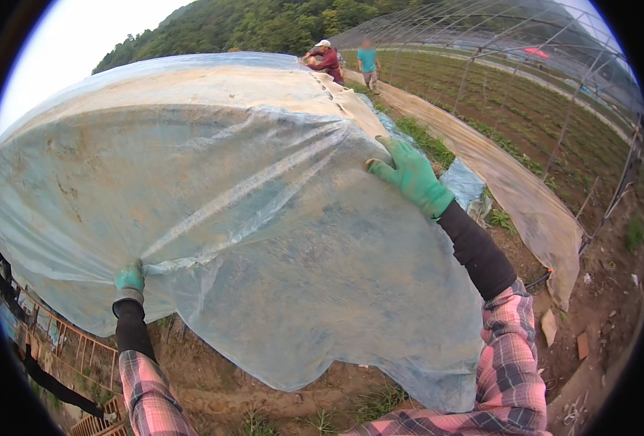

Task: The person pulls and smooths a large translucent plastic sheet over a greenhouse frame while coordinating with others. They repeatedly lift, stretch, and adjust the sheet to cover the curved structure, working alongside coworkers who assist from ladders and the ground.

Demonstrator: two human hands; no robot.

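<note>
A large, dirty, translucent plastic sheet (322, 240) spreads in front of me, its lower part hanging loose in folds. My left hand (129, 278), in a green glove, is closed on the film at lower left, and taut creases run up from it toward the upper right. My right hand (411, 174), also green-gloved, rests against the sheet's right upper edge. Its thumb stands apart from the fingers, which reach over that edge; the fingertips are partly hard to see.
Two people, one in a dark red top (327, 62) and one in a teal shirt (367, 62), stand at the sheet's far end. A metal hoop frame (474, 54) arches over crop rows at right. Wooden racks (82, 349) lie lower left. A brick (582, 346) lies on the soil.
</note>
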